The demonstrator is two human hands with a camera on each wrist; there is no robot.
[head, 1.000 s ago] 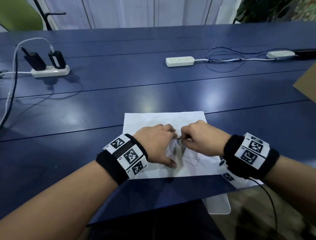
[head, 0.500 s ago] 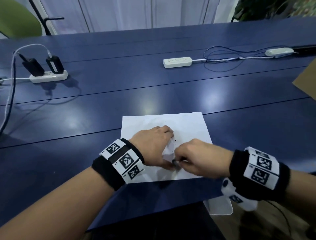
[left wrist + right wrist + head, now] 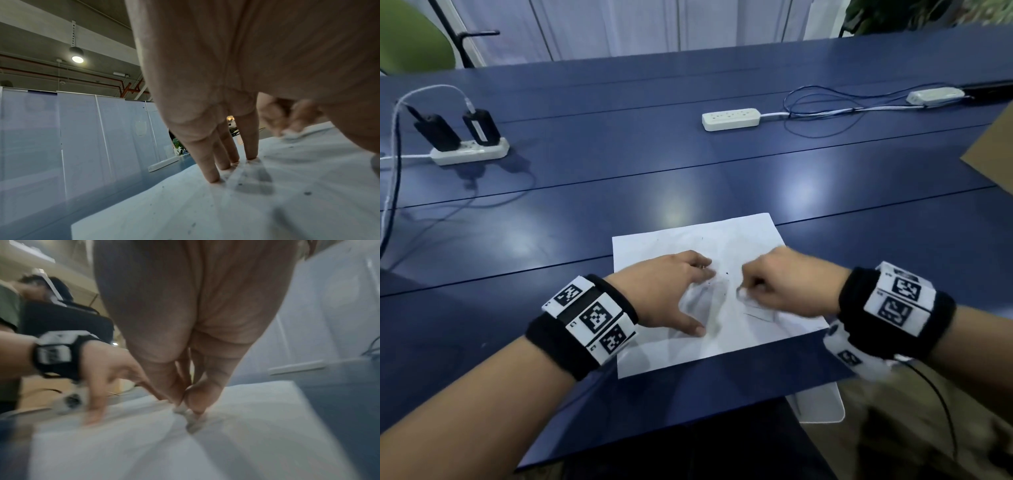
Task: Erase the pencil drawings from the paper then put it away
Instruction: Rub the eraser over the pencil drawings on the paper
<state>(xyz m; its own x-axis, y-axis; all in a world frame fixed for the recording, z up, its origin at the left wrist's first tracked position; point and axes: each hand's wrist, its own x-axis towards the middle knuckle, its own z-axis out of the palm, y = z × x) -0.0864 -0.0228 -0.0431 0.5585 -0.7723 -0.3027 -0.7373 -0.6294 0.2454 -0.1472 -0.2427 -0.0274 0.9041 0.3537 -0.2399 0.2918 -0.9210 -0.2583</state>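
A white sheet of paper (image 3: 709, 240) with faint pencil lines (image 3: 756, 313) lies on the blue table (image 3: 619, 178) near its front edge. My left hand (image 3: 674, 291) presses flat on the sheet, fingers spread and straight (image 3: 211, 164), holding the paper (image 3: 205, 211) down. To its right, my right hand (image 3: 777, 284) pinches a small whitish eraser (image 3: 741, 293) between thumb and fingers, and the eraser's tip touches the paper. In the right wrist view the eraser (image 3: 190, 417) pokes out below the pinched fingertips (image 3: 195, 399) onto the paper (image 3: 226, 451). That view is blurred.
A power strip (image 3: 470, 152) with two black adapters sits at the back left with cables. A second strip (image 3: 731, 119) and loose wires lie at the back centre. Brown cardboard (image 3: 993, 154) juts in at the right edge. A white chair corner (image 3: 822, 404) shows below the table edge.
My right hand with the eraser went toward me over the sheet, then back away and to the right. The left hand stayed pressed on the paper. The paper turned slightly.
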